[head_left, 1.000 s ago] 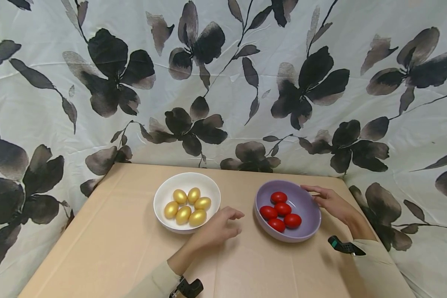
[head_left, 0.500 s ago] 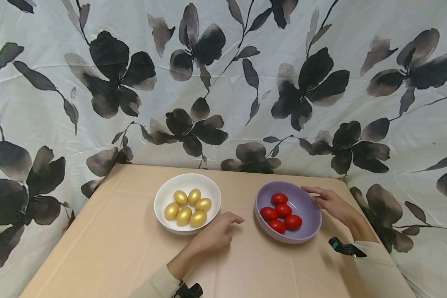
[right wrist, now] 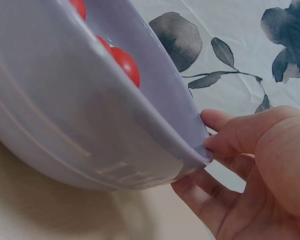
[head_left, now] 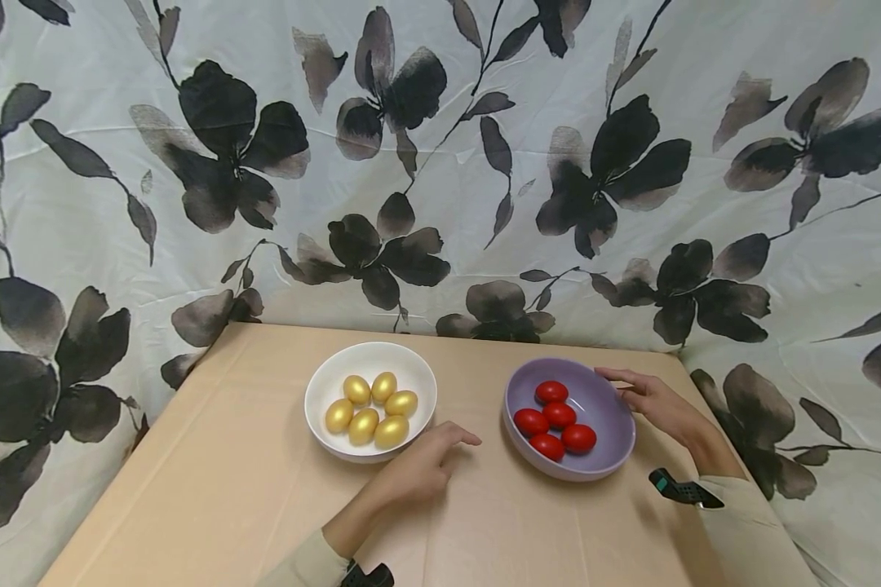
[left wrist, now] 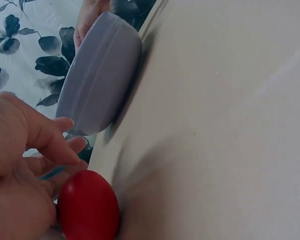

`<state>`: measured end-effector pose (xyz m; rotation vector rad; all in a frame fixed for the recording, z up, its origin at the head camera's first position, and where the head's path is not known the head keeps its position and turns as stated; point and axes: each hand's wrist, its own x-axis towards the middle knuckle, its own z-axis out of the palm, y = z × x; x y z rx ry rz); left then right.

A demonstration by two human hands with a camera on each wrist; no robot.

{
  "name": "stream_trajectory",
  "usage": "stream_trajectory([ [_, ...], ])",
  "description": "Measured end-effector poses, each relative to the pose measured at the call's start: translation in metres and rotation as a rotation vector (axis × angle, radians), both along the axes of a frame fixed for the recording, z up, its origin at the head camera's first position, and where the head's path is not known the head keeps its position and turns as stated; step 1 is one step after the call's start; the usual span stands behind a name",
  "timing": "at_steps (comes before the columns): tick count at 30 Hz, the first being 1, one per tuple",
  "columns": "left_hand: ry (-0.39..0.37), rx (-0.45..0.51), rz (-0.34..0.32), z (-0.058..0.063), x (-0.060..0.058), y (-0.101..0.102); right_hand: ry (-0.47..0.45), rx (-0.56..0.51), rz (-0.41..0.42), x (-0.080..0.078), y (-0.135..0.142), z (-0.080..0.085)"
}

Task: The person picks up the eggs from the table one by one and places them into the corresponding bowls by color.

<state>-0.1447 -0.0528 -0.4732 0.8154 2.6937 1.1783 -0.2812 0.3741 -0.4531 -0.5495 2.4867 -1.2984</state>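
Observation:
My left hand hovers over the table between the two bowls, its index finger pointing right. A red egg sits against its curled lower fingers in the left wrist view, hidden under the hand in the head view. My right hand holds the far right rim of the purple bowl, thumb and fingers on either side of the rim in the right wrist view. Several red eggs lie in that bowl. Left of it stands a white bowl with several gold eggs, close beside my left hand.
A tan-covered table bears both bowls. Behind and around it hangs a white cloth with dark flowers. Dark wrist devices sit at both sleeves.
My left hand's thumb and lower fingers have drawn in beneath the palm, and its index finger has lowered slightly. The right hand and both bowls stay in place.

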Motion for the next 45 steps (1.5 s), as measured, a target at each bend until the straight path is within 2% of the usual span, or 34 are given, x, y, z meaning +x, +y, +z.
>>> stream_trajectory([
  [3, 0.004, 0.004, -0.004, -0.001, 0.002, -0.001, 0.004, -0.002, 0.001, 0.000, 0.000, 0.000],
  [8, 0.002, 0.095, -0.038, -0.001, 0.002, -0.002, 0.009, -0.006, 0.004, 0.000, 0.000, 0.000],
  [10, 0.020, 0.100, -0.047, -0.003, 0.002, -0.004, 0.010, -0.007, 0.006, 0.000, 0.000, 0.000],
  [17, 0.112, -0.051, -0.074, -0.005, 0.010, -0.011, 0.010, -0.001, 0.007, -0.001, -0.001, 0.001],
  [21, 0.139, -0.112, -0.096, -0.001, 0.016, -0.012, 0.010, 0.006, 0.007, -0.001, -0.001, 0.001],
  [26, 0.144, -0.176, -0.082, 0.001, 0.019, -0.014, 0.009, 0.006, 0.008, -0.002, -0.001, 0.001],
  [32, 0.112, -0.128, -0.021, -0.004, 0.019, -0.015, 0.013, -0.002, 0.015, -0.002, -0.001, 0.001],
  [36, 0.061, -0.096, 0.016, -0.007, 0.019, -0.016, 0.018, -0.004, 0.016, -0.001, 0.000, 0.000],
  [40, 0.007, -0.142, 0.020, -0.006, 0.024, -0.020, 0.020, 0.005, 0.015, -0.001, 0.001, 0.000],
  [45, -0.020, -0.178, 0.028, -0.002, 0.029, -0.025, 0.015, 0.010, 0.008, 0.000, 0.001, 0.000],
])
